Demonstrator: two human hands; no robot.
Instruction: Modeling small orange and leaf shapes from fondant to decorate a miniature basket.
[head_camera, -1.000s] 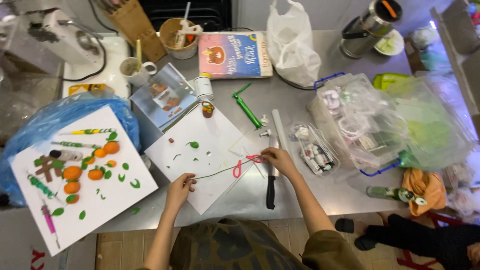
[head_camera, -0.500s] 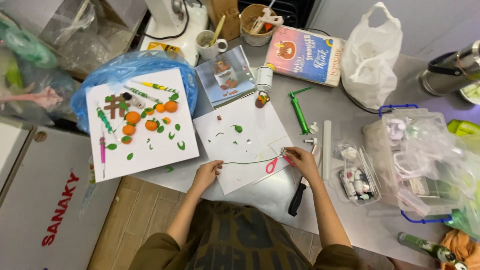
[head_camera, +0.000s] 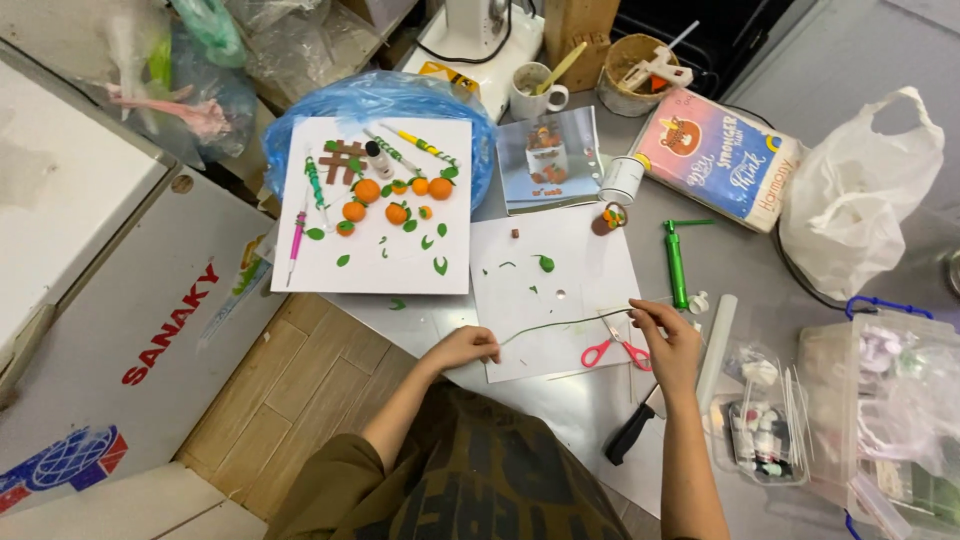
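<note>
Item: thin green stem-like strand, wire or rolled clay, I cannot tell which (head_camera: 560, 325). It is stretched between my two hands across the lower edge of a white paper sheet (head_camera: 590, 260) on the grey metal table (head_camera: 740, 270).

Left hand (head_camera: 462, 348): at 9 o'clock of the strand, fingers curled together and pinching its left end.

Right hand (head_camera: 668, 340): at 3 o'clock, thumb and forefinger pinching the right end, the other fingers loosely bent.

Condition of strand: long, slender, slightly bowed, uniformly green, bare of leaves.

Done, as I judge it: a white square board (head_camera: 375, 215) at 10 o'clock carries finished small orange clay fruits (head_camera: 367, 190), green clay leaves (head_camera: 440, 265) and a brown lattice piece (head_camera: 343, 160). A few green scraps lie on the paper sheet.

Left, as I judge it: the strand carries nothing, so most assembly remains.

Nearby: red-handled scissors (head_camera: 612, 350) just under the strand by my right hand; black-handled knife (head_camera: 632, 432) at 5 o'clock; green plastic extruder tool (head_camera: 677, 262) at 1 o'clock.
</note>
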